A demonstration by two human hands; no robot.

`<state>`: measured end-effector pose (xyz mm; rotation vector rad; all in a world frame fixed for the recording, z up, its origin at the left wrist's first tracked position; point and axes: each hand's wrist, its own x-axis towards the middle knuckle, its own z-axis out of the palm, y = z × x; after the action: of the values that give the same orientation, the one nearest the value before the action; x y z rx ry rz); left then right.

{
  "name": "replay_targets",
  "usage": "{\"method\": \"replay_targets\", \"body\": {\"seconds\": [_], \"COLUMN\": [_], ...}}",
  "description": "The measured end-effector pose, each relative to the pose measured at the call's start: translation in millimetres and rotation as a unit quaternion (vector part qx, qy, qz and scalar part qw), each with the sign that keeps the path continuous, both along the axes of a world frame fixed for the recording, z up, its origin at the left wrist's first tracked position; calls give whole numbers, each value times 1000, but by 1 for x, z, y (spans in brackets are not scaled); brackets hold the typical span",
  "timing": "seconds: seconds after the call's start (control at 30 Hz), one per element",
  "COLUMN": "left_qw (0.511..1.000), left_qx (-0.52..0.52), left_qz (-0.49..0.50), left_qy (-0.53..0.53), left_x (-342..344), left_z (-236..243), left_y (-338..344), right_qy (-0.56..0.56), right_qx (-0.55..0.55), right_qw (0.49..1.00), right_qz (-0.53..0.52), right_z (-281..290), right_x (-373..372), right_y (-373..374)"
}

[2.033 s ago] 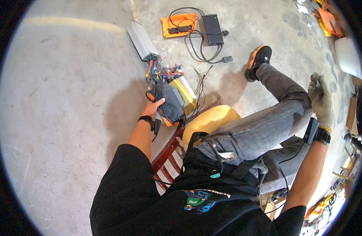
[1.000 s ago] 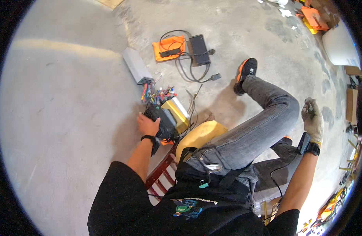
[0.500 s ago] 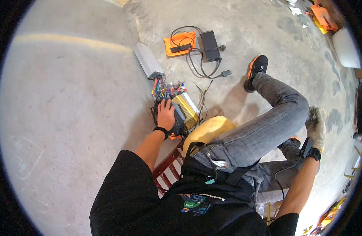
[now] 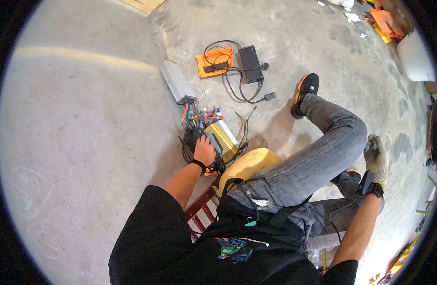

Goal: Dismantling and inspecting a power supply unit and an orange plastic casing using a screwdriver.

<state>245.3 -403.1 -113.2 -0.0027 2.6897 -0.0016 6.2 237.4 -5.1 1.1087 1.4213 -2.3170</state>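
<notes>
My bare left hand [image 4: 205, 151] reaches down into a pile of electronics on the concrete floor. Its fingers curl at a dark grey and black piece [image 4: 213, 142] whose kind I cannot make out, with black cable [image 4: 186, 148] looping beside it. Right against that lies a finned gold and silver metal box [image 4: 223, 137]. Beyond it, a silver box [image 4: 176, 81] has a bundle of coloured wires [image 4: 195, 115] coming from its end. My right hand [image 4: 376, 154], in a light knitted glove with dark fingertips, rests beside my bent knee, fingers loosely stretched, holding nothing visible.
A black power adapter [image 4: 251, 64] with a plug cord lies ahead beside an orange piece [image 4: 215, 61]. Close to my hip are a yellow rounded cushion [image 4: 249, 166] and a dark red slatted frame [image 4: 199, 209]. A white container [image 4: 415, 57] stands far right.
My left hand has drawn back slightly toward me and to the right, and its fingers are more curled. More of the black piece shows beyond them. The right hand stays by the knee.
</notes>
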Motion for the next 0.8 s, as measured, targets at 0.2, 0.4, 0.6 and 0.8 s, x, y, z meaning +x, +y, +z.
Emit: {"method": "replay_targets", "body": {"seconds": [0.2,0.4,0.6,0.8], "left_qw": [997,1000,995,997], "left_qx": [39,11,-11,38], "left_qz": [-37,-25,-90,-67], "left_qy": [61,-1,-50,10], "left_x": [6,20,31,20], "left_z": [6,18,30,24], "left_y": [4,6,2,10], "right_qy": [13,10,-2,-23], "right_qx": [-8,-4,-2,6], "right_qw": [1000,1000,1000,1000], "right_qz": [18,16,2,14], "right_z": [-6,-5,-4,-13], "right_x": [4,10,19,17], "right_y": [5,1,1,3]}}
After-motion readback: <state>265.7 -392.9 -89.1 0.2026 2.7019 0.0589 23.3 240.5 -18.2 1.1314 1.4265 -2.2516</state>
